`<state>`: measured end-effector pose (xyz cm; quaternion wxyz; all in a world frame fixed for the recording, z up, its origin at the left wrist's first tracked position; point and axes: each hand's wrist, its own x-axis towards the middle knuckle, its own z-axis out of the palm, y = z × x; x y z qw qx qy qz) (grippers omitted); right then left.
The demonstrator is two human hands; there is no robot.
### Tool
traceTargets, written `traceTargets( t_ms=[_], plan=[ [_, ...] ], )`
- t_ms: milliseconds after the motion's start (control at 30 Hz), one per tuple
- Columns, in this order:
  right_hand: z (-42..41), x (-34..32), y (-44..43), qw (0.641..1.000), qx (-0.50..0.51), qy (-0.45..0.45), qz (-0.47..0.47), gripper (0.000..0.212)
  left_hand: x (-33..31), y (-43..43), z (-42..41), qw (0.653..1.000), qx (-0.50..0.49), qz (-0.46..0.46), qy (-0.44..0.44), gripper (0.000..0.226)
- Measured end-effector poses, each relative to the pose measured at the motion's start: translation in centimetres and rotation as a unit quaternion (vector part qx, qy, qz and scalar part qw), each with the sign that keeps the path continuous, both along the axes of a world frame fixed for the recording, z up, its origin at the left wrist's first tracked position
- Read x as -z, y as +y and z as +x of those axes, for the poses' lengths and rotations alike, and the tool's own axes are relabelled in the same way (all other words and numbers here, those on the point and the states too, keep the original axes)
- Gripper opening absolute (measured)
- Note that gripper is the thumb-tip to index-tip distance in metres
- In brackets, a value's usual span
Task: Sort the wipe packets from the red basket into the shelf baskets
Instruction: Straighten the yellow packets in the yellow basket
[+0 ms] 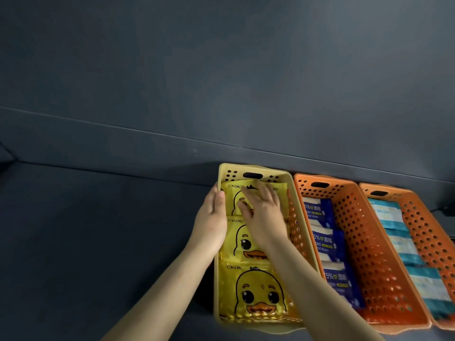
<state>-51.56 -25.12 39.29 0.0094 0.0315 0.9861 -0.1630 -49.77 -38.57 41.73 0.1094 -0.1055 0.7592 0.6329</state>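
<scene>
1. Yellow duck-print wipe packets lie face up in a yellow basket (240, 168) on a dark shelf (98, 230).
2. This basket's long axis runs from the shelf's front to its back, and three packets fill it in a single row along that axis.
3. Each printed duck has the top of its head toward the back wall, so the lettering reads upright from the front.
4. The right hand (263, 210) rests flat on the far packet (232, 199), fingers straight and spread, pointing toward the basket's far wall.
5. The left hand (211, 217) grips the basket's left wall, thumb hooked inside against the far packet's left edge; its fingers are hidden outside.
6. The middle packet (243, 239) and near packet (256, 291) lie untouched.
7. Just beside it on the right, a middle orange basket (357, 217) holds blue packets (327, 242) in the same front-to-back row.
8. An outer orange basket (423, 222) holds teal-and-white packets (403, 244).
</scene>
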Motion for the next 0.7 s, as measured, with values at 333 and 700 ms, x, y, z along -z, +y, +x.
traceTargets(
  t_ms=[333, 700],
  plan=[
    [-0.3, 1.0, 0.1, 0.985, -0.045, -0.159, -0.045, 0.049, 0.7, 0.4, -0.2, 1.0, -0.021, 0.01, 0.017, 0.053],
    [0.7, 0.1, -1.0, 0.98, -0.096, -0.176, 0.011, 0.045, 0.4, 0.2, -0.1, 0.999, -0.03, 0.01, 0.002, 0.051]
  ],
)
